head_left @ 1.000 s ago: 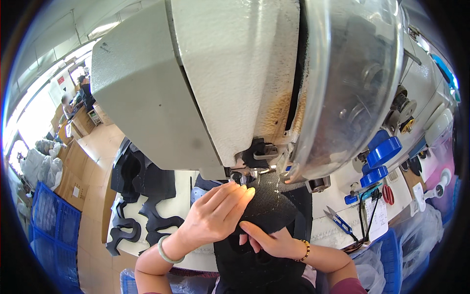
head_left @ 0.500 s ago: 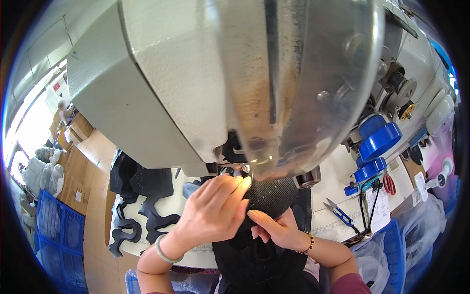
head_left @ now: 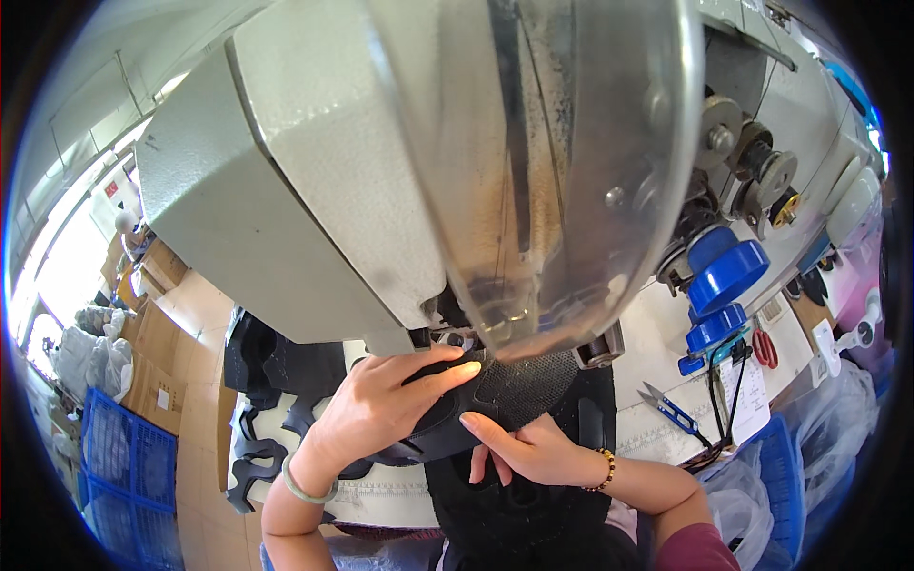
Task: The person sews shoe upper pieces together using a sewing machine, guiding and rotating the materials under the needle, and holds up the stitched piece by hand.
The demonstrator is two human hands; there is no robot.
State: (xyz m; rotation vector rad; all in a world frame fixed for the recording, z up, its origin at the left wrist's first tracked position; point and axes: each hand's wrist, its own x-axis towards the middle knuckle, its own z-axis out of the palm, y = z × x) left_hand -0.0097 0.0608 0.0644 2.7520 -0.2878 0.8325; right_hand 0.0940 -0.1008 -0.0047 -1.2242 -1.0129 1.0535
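A black mesh fabric piece (head_left: pixel 524 388) lies under the head of a sewing machine (head_left: pixel 352 171), with a smooth black border along its left side. My left hand (head_left: pixel 381 404) grips that border, index finger and thumb spread along it close beneath the machine head. On the near edge of the mesh, my right hand (head_left: pixel 538 449) pinches with the thumb on top and the fingers curled below. The needle is hidden behind the clear plastic shield (head_left: pixel 571 190) and my left fingers. More black material (head_left: pixel 514 514) hangs toward my lap.
Black cut pieces (head_left: pixel 295 366) lie on the white table at the left. To the right are blue-handled thread snips (head_left: pixel 674 415), red-handled scissors (head_left: pixel 764 347), a paper slip (head_left: pixel 743 395) and blue knobs (head_left: pixel 728 276). Blue crates (head_left: pixel 124 447) and cardboard boxes (head_left: pixel 157 366) stand on the floor.
My left hand has shifted left and lower, its index finger and thumb now spread apart. The fabric has turned, showing more of its smooth border. My right hand keeps its pinch. The view has shifted slightly.
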